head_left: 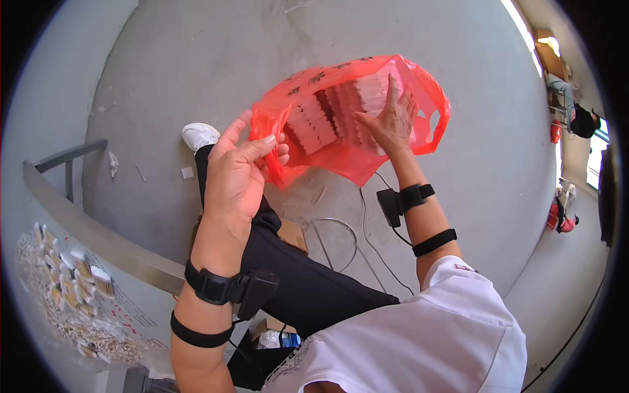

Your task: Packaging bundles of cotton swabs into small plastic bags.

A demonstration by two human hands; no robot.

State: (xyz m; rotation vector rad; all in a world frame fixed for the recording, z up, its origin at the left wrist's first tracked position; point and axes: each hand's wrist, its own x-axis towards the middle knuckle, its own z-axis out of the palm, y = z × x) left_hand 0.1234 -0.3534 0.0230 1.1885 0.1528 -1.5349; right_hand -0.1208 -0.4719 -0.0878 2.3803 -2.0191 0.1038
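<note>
Over on the near left there's a metal-framed table (108,229) with a pile of small pale pieces (75,281) on it, some of them in flat little stacks. A bit further right and farther off is a white shoe (198,136) at the end of a dark trouser leg.

Then the left hand (239,171): it's got the left edge of a red plastic bag (282,105) pinched between thumb and fingers, plastic bunched up in the grip. The bag's in the middle of the scene, beyond the knees, mouth gaping toward the person. Inside are pale bundles (311,128) in rows, with a darker gap between two groups.

Right hand (393,124) is at the right side of the bag's mouth, fingers spread wide, not closed round anything. Can't tell if the palm is actually touching the bundles.

Imo the step in hand is holding the bag open while the right hand works at the contents. I'd say the next move calls for the left to hang onto that edge and the right to stay clear of the thin plastic.

Far right, two people (582,121) (562,217), both well away.
</note>
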